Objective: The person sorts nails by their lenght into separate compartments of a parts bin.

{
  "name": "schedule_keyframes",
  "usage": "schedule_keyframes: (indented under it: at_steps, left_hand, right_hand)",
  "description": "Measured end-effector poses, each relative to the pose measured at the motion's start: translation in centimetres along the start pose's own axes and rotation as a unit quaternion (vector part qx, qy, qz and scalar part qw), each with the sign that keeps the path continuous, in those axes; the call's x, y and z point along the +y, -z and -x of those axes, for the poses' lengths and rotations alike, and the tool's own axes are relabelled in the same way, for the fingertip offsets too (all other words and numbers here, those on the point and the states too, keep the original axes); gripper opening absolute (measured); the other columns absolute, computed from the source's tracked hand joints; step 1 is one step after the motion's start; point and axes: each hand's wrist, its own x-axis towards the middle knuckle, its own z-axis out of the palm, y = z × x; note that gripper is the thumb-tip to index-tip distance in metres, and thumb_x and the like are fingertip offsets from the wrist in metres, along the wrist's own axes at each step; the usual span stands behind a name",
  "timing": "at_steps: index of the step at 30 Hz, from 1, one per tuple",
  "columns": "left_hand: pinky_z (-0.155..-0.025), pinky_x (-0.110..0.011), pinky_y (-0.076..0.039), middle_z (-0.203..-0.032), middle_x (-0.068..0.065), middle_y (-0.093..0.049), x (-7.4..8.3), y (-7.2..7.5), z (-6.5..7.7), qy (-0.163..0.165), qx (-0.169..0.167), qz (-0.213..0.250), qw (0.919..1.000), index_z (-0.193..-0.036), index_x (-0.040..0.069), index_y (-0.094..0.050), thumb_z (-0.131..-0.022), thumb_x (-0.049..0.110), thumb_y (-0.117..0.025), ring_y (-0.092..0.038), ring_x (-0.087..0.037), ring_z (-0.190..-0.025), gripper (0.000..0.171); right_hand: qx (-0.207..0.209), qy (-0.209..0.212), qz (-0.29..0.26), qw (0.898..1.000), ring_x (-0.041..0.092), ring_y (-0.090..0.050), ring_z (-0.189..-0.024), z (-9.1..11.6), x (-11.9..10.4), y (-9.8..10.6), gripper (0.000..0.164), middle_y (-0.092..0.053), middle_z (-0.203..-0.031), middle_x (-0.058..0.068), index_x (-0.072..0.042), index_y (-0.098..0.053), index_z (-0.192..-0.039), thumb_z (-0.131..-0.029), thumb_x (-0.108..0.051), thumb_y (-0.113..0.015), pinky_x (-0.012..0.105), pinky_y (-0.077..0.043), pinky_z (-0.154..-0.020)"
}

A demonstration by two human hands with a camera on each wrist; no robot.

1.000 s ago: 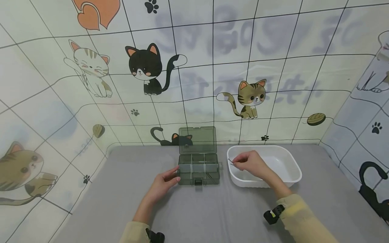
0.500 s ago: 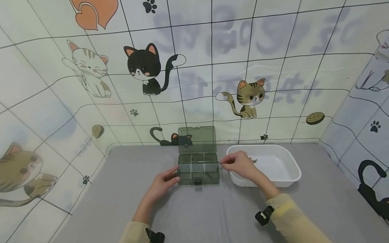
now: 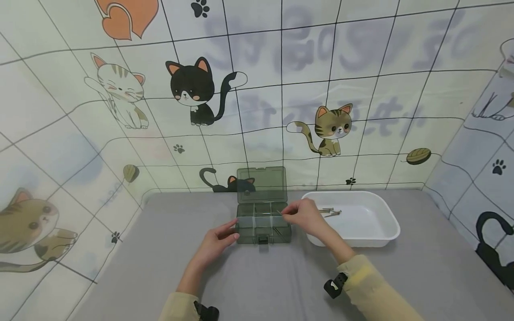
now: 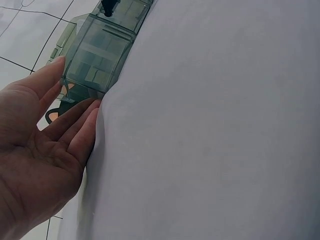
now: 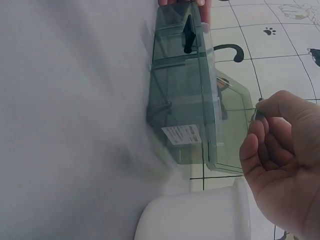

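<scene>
A green see-through compartment box (image 3: 246, 238) stands on the grey cloth with its lid (image 3: 263, 178) raised at the back. My left hand (image 3: 216, 241) touches its left side with fingers fairly straight, also seen in the left wrist view. Over the right back compartment, my right hand (image 3: 306, 217) pinches a small screw (image 5: 258, 114) between thumb and index finger; most of the screw is hidden. A few dark screws (image 3: 277, 231) lie in the right front compartment. In the white tray (image 3: 392, 232), partly behind the right hand, several brassy screws (image 3: 331, 212) lie near the left end.
The grey cloth (image 3: 261, 285) covers the table. Behind it rises a wall covering (image 3: 265, 107) printed with cats and lines, close to the box lid. The tray stands just right of the box.
My right hand has moved left from the tray to above the box, carrying the screw. More screws in the tray have come into sight. My left hand has stayed at the box.
</scene>
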Motion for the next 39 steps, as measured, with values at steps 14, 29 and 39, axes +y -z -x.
schedule_keyframes:
  at_steps: [14, 29, 39]
  left_hand:
    - [-0.091, -0.044, -0.048, -0.131, -0.024, -0.052, -0.2, -0.2, 0.0, 0.001, 0.001, -0.005, 1.0, -0.138, 0.007, -0.049, -0.092, 0.016, -0.064, -0.054, -0.033, -0.117, 0.05]
    - [-0.091, -0.041, -0.048, -0.13, -0.013, -0.056, -3.2, -0.3, -1.4, 0.011, 0.022, -0.008, 0.9997, -0.136, 0.022, -0.054, -0.088, 0.029, -0.068, -0.055, -0.025, -0.117, 0.051]
    - [-0.092, -0.041, -0.047, -0.13, -0.012, -0.056, -3.1, -0.3, -1.2, 0.013, 0.02, -0.004, 0.9997, -0.136, 0.024, -0.054, -0.087, 0.031, -0.069, -0.054, -0.025, -0.118, 0.052]
  right_hand:
    - [0.007, 0.0, -0.01, 1.0, 0.011, -0.062, -0.077, 0.4, 0.1, -0.4, 0.01, -0.069, -0.085, -0.004, -0.011, -0.075, -0.092, -0.086, -0.014, -0.069, 0.029, -0.051, -0.066]
    - [0.018, 0.021, -0.036, 0.999, 0.013, -0.063, -0.081, 0.8, 1.0, 1.2, 0.017, -0.07, -0.09, 0.0, -0.008, -0.075, -0.097, -0.088, -0.021, -0.068, 0.03, -0.051, -0.067]
    - [0.038, 0.011, -0.025, 0.999, 0.015, -0.064, -0.082, 1.1, 2.6, 3.0, 0.019, -0.07, -0.09, 0.001, -0.007, -0.074, -0.1, -0.088, -0.021, -0.068, 0.031, -0.052, -0.069]
